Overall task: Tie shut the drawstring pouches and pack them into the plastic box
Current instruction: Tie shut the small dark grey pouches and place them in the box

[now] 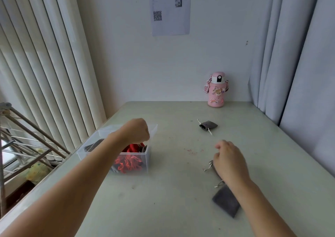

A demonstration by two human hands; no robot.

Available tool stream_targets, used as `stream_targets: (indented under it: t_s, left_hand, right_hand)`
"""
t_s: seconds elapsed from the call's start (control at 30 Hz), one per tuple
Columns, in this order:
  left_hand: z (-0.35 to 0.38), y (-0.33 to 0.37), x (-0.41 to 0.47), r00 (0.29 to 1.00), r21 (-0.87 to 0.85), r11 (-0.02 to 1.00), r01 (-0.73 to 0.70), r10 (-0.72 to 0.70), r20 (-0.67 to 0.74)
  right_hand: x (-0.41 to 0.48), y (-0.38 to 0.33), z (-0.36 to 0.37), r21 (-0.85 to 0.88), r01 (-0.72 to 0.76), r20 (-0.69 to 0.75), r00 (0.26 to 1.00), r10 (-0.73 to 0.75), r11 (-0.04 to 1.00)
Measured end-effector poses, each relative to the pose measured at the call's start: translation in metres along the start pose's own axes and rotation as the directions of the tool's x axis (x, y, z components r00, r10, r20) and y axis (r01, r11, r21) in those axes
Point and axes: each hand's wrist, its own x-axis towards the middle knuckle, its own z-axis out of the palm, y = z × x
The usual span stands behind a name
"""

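Pale green table (172, 191), curtained corner. My left hand (136, 130) hung fisted over the plastic box (145, 161), with a red pouch (129, 161) inside; couldn't tell whether it pinched a cord. My right hand (229, 161) was loosely curled, gripping nothing visible, over a grey pouch (214, 168). Packing step, I judged. Next: cinch that grey pouch's strings.

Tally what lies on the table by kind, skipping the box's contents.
Grey pouches: 3, one mostly hidden under the right hand
Plastic box: 1
Pink bottle: 1
Total: 5
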Motion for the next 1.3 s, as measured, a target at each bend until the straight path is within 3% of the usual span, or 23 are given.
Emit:
stream_targets:
  t_s: [0.1, 0.17, 0.23, 0.3, 0.37, 0.47, 0.57, 0.67, 0.73, 0.83, 1.0, 1.07, 1.17, 1.3]
  left_hand:
    - [0.002, 0.023, -0.014, 0.973, -0.104, 0.993, -0.064, 0.038, -0.228]
    - [0.007, 0.042, -0.026, 0.956, -0.171, 0.976, -0.134, 0.082, -0.281]
    - [0.024, 0.058, -0.036, 0.965, -0.252, 0.948, -0.192, 0.136, -0.225]
    - [0.051, 0.072, -0.041, 0.98, -0.421, 0.885, -0.196, 0.186, -0.064]
    - [0.08, 0.086, -0.044, 0.974, -0.598, 0.796, -0.09, 0.195, 0.113]
    - [0.106, 0.095, -0.041, 0.951, -0.743, 0.661, 0.105, 0.151, 0.269]
    - [0.111, 0.097, -0.04, 0.929, -0.835, 0.496, 0.237, 0.136, 0.344]
    - [0.112, 0.098, -0.042, 0.938, -0.873, 0.408, 0.269, 0.095, 0.334]
    - [0.113, 0.097, -0.044, 0.946, -0.883, 0.39, 0.261, 0.078, 0.314]
    - [0.117, 0.094, -0.048, 0.969, -0.916, 0.339, 0.217, 0.04, 0.245]
    - [0.115, 0.093, -0.049, 0.989, -0.984, -0.128, 0.124, -0.062, 0.132]
    - [0.111, 0.092, -0.049, 0.995, -0.969, -0.231, 0.085, -0.037, 0.096]
    - [0.106, 0.089, -0.049, 0.998, -0.975, -0.217, 0.045, -0.028, 0.052]
    - [0.105, 0.084, -0.047, 0.998, -0.981, -0.192, 0.016, -0.062, 0.029]
  right_hand:
    - [0.005, 0.014, -0.012, -0.191, -0.239, 0.083, 0.962, 0.258, 0.952]
    - [0.006, 0.021, -0.016, -0.246, -0.292, 0.213, 0.914, 0.345, 0.924]
    - [0.008, 0.025, -0.015, -0.271, -0.272, 0.308, 0.884, 0.351, 0.923]
    - [0.009, 0.028, -0.013, -0.263, -0.22, 0.356, 0.883, 0.307, 0.939]
    - [0.01, 0.03, -0.012, -0.227, -0.201, 0.379, 0.883, 0.277, 0.953]
    - [0.009, 0.029, -0.01, -0.189, -0.191, 0.351, 0.903, 0.248, 0.963]
    - [0.008, 0.027, -0.01, -0.134, -0.155, 0.344, 0.919, 0.192, 0.979]
    - [0.007, 0.024, -0.016, -0.025, -0.12, 0.326, 0.938, 0.121, 0.993]
    - [0.006, 0.019, -0.018, 0.155, -0.093, 0.264, 0.963, 0.05, 0.984]
    - [0.006, 0.01, -0.021, 0.479, -0.058, 0.167, 0.986, -0.026, 0.876]
    - [0.005, 0.0, -0.022, 0.646, -0.01, 0.157, 0.98, -0.12, 0.763]
    - [0.004, -0.003, -0.02, 0.69, -0.042, 0.181, 0.977, -0.116, 0.723]
    - [0.003, -0.006, -0.02, 0.792, -0.116, 0.237, 0.963, -0.126, 0.6]
    - [0.0, -0.009, -0.019, 0.918, -0.248, 0.302, 0.943, -0.14, 0.31]
